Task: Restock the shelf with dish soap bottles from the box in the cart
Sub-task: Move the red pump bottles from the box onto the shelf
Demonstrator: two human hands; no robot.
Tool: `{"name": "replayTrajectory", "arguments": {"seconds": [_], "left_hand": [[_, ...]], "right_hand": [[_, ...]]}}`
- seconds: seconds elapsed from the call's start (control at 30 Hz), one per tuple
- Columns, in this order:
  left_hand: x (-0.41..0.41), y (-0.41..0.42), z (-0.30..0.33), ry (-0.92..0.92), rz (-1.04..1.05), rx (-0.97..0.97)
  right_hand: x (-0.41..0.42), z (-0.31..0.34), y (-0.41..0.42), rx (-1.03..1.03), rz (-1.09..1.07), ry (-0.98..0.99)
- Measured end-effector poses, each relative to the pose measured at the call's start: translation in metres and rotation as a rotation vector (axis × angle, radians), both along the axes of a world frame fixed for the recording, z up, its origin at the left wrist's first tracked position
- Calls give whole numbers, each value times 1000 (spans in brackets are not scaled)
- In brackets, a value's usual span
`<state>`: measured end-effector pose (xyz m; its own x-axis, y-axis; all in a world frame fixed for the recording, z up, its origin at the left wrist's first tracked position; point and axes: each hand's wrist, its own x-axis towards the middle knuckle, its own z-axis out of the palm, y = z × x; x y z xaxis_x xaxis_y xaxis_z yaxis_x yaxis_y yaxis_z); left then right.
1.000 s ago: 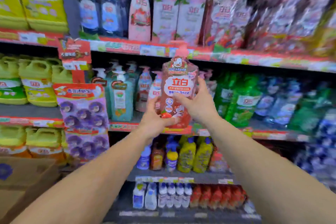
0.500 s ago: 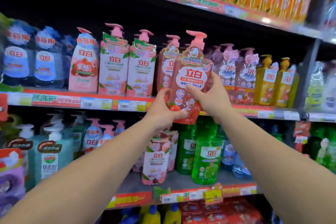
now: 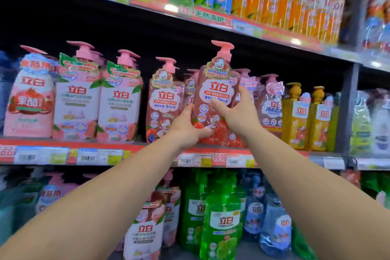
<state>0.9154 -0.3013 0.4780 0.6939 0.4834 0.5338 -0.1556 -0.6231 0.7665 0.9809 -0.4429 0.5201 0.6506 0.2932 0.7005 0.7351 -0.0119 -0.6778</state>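
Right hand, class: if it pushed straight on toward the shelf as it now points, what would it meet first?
Probably the pale pink pump bottles standing just behind the held strawberry bottle, which the right hand grips; depth is unclear.

Your left hand (image 3: 185, 127) cups the lower left side of a pink pump bottle (image 3: 216, 99), thumb across its bottom front, while your right hand (image 3: 238, 112) grips its right side with the thumb on the label. You hold the bottle upright at the centre of the frame, its base over the front edge of the middle shelf (image 3: 147, 152). Just left of it stands a matching pink bottle (image 3: 163, 105). Further left stand two white-labelled pump bottles (image 3: 99, 99); yellow pump bottles (image 3: 304, 116) stand at the right. Green bottles (image 3: 219, 221) fill the lower centre, orange ones (image 3: 285, 0) the upper right.
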Motion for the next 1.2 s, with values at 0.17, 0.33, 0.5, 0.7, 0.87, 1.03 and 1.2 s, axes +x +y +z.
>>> {"name": "replayTrajectory", "arguments": {"seconds": [0.17,0.33,0.5,0.7,0.87,1.03,1.2], "left_hand": [[24,-5,-3,42,211,51],[32,-9,-12,25,402,158],[40,-11,-19,17,546,218],[37,-11,-21,-18,621,215],[6,8,-20,-174,725,285],[-16,36,-30,-101,824,277],[-18,42,-31,-132,715,287]], "right_hand": [[34,-2,17,-15,81,-38],[57,-15,35,-4,142,-47],[70,-28,45,-16,126,-35],[77,-31,54,-102,124,-54],[82,-42,50,-196,156,-114],[82,-53,49,-237,183,-101],[75,-57,58,-204,141,-127]]}}
